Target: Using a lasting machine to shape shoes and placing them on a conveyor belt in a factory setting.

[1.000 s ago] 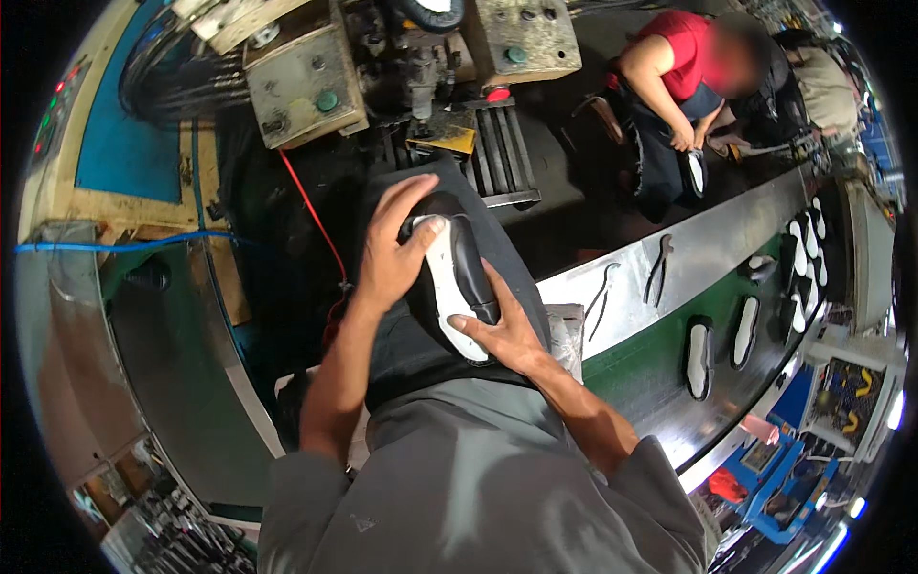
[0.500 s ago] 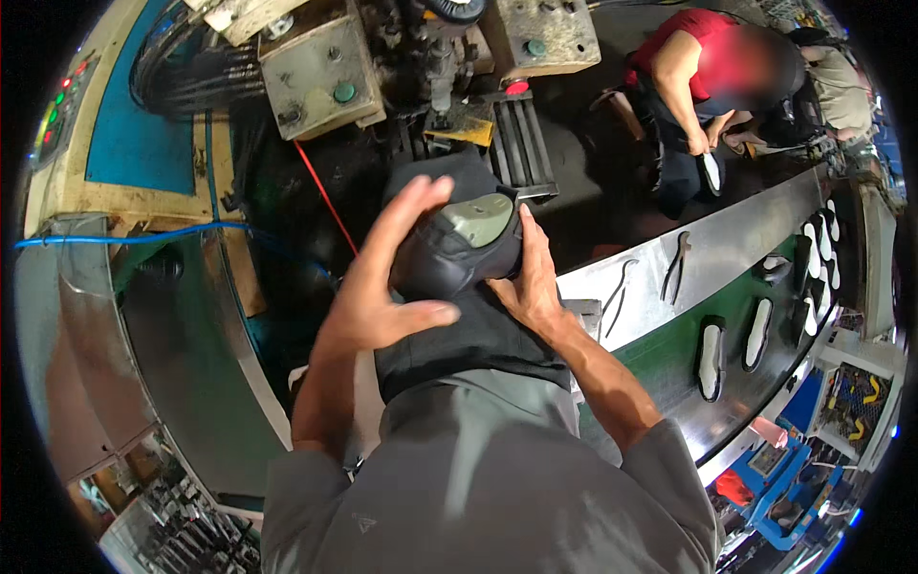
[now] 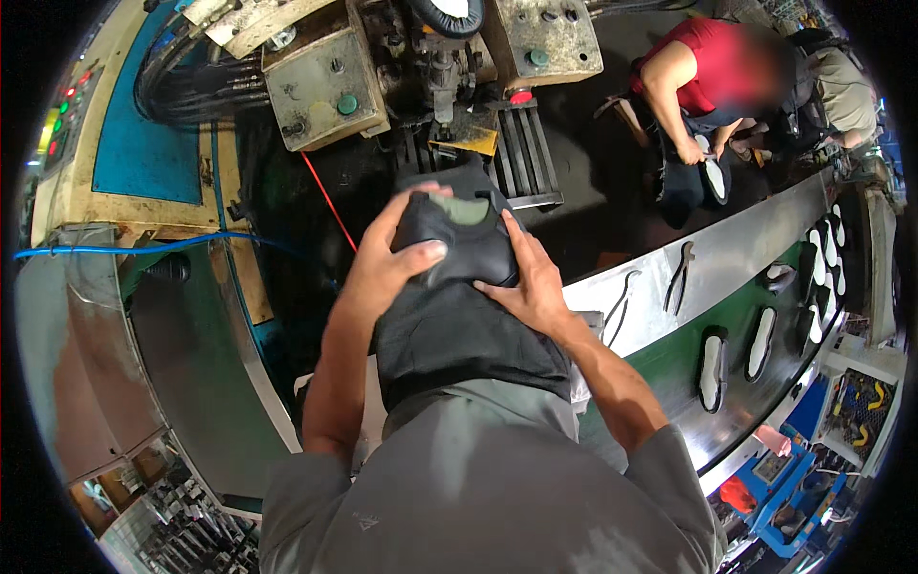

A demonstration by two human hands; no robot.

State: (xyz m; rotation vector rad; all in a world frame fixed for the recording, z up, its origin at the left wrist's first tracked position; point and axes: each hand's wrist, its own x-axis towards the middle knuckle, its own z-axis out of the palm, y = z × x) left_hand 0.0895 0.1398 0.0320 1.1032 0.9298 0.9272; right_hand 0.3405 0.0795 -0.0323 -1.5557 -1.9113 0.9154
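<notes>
A black leather shoe upper (image 3: 445, 251) rests over my lap, with part of a grey-green shoe last (image 3: 460, 216) showing in its opening. My left hand (image 3: 400, 251) grips its left side, the thumb lying on the leather and the fingers round the far edge. Against its right side presses my right hand (image 3: 534, 279), fingers along the edge and thumb at the near end. Beneath lies a black apron (image 3: 464, 340). The underside of the upper is hidden.
Ahead stands a grimy machine with two control boxes (image 3: 323, 86). On the right, a metal ledge (image 3: 601, 287) bears two pairs of pliers (image 3: 680, 277), beside a green conveyor (image 3: 660, 368) with several shoes (image 3: 712, 371). A person in red (image 3: 703, 72) works on a shoe at the far right.
My left hand has closed onto the upper from a raised, spread pose. The leather now covers more of the last. The person in red has brought both hands to their shoe.
</notes>
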